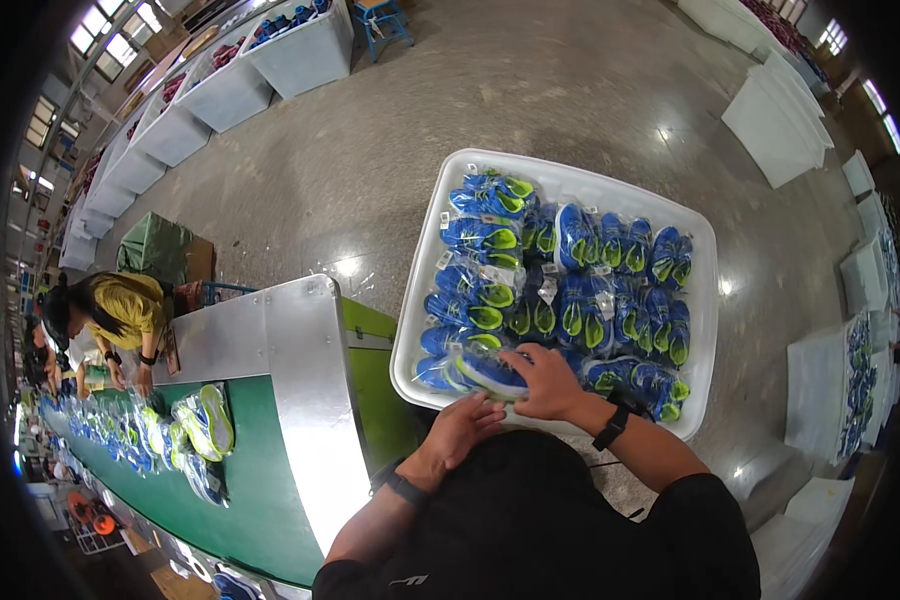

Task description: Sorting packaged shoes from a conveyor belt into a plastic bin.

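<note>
A large white bin [427, 262] on the floor is filled with several pairs of blue and green shoes in clear bags. My right hand [548, 381] rests on a bagged blue shoe pair [485, 372] at the bin's near edge, fingers curled over it. My left hand [467, 423] is just below, touching the same bag at the bin's rim. Both wrists carry black bands.
To my left runs a green conveyor belt [255, 480] with a metal end plate [290, 340], carrying bagged shoes [202, 425]. A person in a yellow shirt [120, 310] works at it. White bins [300, 55] line the far wall and right side [780, 125].
</note>
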The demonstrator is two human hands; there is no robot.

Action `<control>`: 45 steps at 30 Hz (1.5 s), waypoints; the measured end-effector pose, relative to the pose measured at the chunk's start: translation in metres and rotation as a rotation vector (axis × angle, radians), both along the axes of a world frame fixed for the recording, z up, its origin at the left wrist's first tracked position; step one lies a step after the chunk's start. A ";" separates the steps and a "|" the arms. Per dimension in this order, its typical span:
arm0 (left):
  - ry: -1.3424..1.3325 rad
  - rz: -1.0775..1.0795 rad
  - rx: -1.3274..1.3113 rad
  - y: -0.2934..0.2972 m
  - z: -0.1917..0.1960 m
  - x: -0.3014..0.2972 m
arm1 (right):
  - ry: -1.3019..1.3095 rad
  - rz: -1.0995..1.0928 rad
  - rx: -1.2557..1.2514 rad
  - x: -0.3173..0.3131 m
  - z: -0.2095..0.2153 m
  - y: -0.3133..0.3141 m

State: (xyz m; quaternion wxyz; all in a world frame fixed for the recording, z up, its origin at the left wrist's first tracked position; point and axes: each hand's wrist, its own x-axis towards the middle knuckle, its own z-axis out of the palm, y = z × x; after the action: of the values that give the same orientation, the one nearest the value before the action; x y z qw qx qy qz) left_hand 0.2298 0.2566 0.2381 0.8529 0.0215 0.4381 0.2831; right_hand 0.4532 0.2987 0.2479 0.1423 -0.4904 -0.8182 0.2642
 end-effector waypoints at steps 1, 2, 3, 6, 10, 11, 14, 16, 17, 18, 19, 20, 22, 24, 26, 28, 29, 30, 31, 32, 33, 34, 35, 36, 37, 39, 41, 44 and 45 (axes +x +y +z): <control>-0.004 0.013 0.003 0.000 -0.002 -0.004 | 0.011 -0.024 -0.041 0.010 0.001 0.009; 0.040 0.052 0.088 -0.005 -0.005 -0.012 | 0.022 -0.046 -0.081 0.019 0.002 0.018; 0.086 0.091 0.174 -0.011 -0.008 -0.020 | 0.065 -0.123 -0.090 0.028 0.002 0.027; 0.307 0.216 0.145 -0.031 -0.015 -0.050 | -0.003 -0.128 -0.045 0.066 -0.001 0.070; 0.322 0.450 0.051 -0.082 -0.030 -0.098 | -0.099 -0.199 0.137 0.103 0.022 0.136; 0.369 0.512 -0.032 -0.094 -0.032 -0.107 | -0.127 -0.207 0.194 0.111 0.024 0.153; 0.442 0.592 -0.130 -0.124 -0.037 -0.127 | -0.205 -0.228 0.384 0.131 0.019 0.192; 0.473 0.618 -0.139 -0.141 -0.040 -0.137 | -0.254 -0.228 0.361 0.138 0.001 0.205; 0.473 0.641 -0.152 -0.148 -0.042 -0.141 | -0.356 -0.284 0.344 0.140 -0.012 0.205; 0.476 0.666 -0.166 -0.152 -0.044 -0.147 | -0.455 -0.338 0.326 0.136 -0.027 0.206; 0.479 0.670 -0.166 -0.155 -0.042 -0.151 | -0.470 -0.357 0.258 0.128 -0.038 0.201; 0.499 0.680 -0.166 -0.157 -0.039 -0.155 | -0.468 -0.356 0.258 0.120 -0.049 0.193; 0.518 0.702 -0.169 -0.169 -0.041 -0.166 | -0.257 -0.286 -0.011 0.103 -0.072 0.174; 0.436 0.725 -0.086 -0.183 -0.055 -0.184 | -0.141 -0.239 -0.019 0.097 -0.111 0.145; 0.479 0.704 -0.102 -0.187 -0.059 -0.196 | 0.007 -0.182 -0.065 0.079 -0.131 0.112; 0.537 0.717 -0.131 -0.196 -0.060 -0.209 | -0.007 -0.147 -0.179 0.051 -0.128 0.082; 0.538 0.761 -0.099 -0.209 -0.052 -0.217 | 0.038 -0.132 -0.204 0.029 -0.127 0.071; 0.530 0.786 -0.075 -0.212 -0.050 -0.226 | 0.067 -0.133 -0.239 0.024 -0.132 0.056; 0.545 0.779 -0.099 -0.207 -0.050 -0.234 | 0.103 -0.130 -0.220 0.025 -0.144 0.039; 0.563 0.779 -0.126 -0.200 -0.052 -0.242 | 0.142 -0.120 -0.206 0.029 -0.153 0.023; 0.570 0.767 -0.117 -0.201 -0.057 -0.254 | 0.054 -0.124 -0.262 0.028 -0.157 0.011; 0.563 0.738 -0.099 -0.192 -0.064 -0.265 | 0.016 -0.161 -0.204 0.047 -0.177 -0.007; 0.551 0.742 -0.049 -0.186 -0.068 -0.277 | 0.052 -0.225 -0.210 0.067 -0.200 -0.023; 0.538 0.738 -0.001 -0.179 -0.071 -0.289 | 0.108 -0.304 -0.376 0.087 -0.219 -0.035; 0.615 0.749 -0.006 -0.183 -0.075 -0.305 | 0.027 -0.249 -0.405 0.081 -0.217 -0.041; 0.742 0.754 -0.019 -0.182 -0.073 -0.339 | 0.073 -0.271 -0.474 0.081 -0.219 -0.056; 0.874 0.778 -0.026 -0.181 -0.075 -0.376 | 0.065 -0.303 -0.527 0.081 -0.227 -0.064; 1.043 0.844 0.002 -0.183 -0.094 -0.445 | 0.021 -0.439 -0.659 0.073 -0.230 -0.069; 1.048 0.809 -0.023 -0.167 -0.096 -0.463 | 0.054 -0.478 -0.613 0.085 -0.235 -0.079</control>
State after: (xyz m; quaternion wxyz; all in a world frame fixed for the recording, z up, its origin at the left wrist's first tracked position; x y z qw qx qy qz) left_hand -0.2335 0.0896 0.1419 0.3536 -0.0190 0.7715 0.5285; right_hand 0.5381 0.2199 0.0133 0.0679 -0.6800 -0.5598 0.4687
